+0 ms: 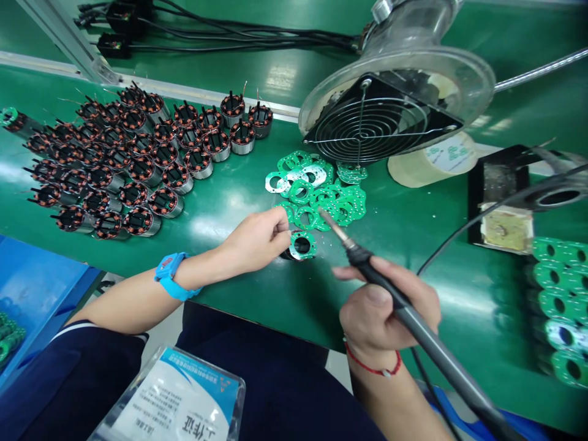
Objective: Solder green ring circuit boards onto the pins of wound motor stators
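Observation:
My left hand [260,240] is pinched shut near a small motor stator topped with a green ring-shaped circuit board [301,245] on the green mat; whether the fingers touch it I cannot tell. My right hand [383,306] grips a black soldering iron [367,260] like a pen, its metal tip [327,219] hovering just above and right of that board. A loose pile of green ring boards [321,190] lies right behind the stator. A blue watch is on my left wrist, a red string on my right.
Many copper-wound stators [128,159] stand grouped at the back left. A fume-extractor fan [386,116] sits behind the pile, a roll of tape [432,162] beside it. An iron stand with sponge [505,214] and finished board-topped stators [563,306] are at right. A blue bin [32,294] is lower left.

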Action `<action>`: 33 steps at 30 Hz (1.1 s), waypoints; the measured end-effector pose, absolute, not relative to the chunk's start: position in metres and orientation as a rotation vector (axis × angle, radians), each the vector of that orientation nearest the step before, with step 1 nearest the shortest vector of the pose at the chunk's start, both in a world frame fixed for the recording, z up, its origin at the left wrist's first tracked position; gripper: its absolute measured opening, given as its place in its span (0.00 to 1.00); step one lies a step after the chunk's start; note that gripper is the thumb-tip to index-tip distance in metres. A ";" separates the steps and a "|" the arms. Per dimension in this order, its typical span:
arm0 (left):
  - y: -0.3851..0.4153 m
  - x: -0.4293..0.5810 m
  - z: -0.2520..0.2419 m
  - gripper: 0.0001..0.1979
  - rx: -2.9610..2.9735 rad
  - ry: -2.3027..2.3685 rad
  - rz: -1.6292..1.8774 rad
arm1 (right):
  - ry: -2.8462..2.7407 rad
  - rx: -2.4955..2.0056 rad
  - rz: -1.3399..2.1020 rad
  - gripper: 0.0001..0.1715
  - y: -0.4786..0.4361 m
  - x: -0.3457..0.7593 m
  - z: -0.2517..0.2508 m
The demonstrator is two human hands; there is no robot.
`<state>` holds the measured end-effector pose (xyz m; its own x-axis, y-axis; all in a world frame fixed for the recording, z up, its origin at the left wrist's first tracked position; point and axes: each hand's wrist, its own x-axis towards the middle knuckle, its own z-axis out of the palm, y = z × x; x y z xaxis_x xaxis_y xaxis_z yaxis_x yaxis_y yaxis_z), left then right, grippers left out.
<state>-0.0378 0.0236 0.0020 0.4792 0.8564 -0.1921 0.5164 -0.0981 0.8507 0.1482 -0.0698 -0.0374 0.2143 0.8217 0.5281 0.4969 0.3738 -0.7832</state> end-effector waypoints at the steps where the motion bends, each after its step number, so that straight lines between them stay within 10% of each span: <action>1: 0.024 -0.037 0.002 0.06 1.766 1.173 0.440 | -1.423 -1.269 0.325 0.19 -0.067 0.146 -0.036; 33: 0.025 -0.039 -0.033 0.29 2.208 0.711 0.523 | -1.816 -1.549 0.282 0.26 -0.057 0.136 -0.033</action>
<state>-0.0393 0.0251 -0.0334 0.7629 0.6301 0.1449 0.3258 -0.5683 0.7555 0.1359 -0.0569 -0.0326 -0.0172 0.9262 0.3766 0.7683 0.2533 -0.5878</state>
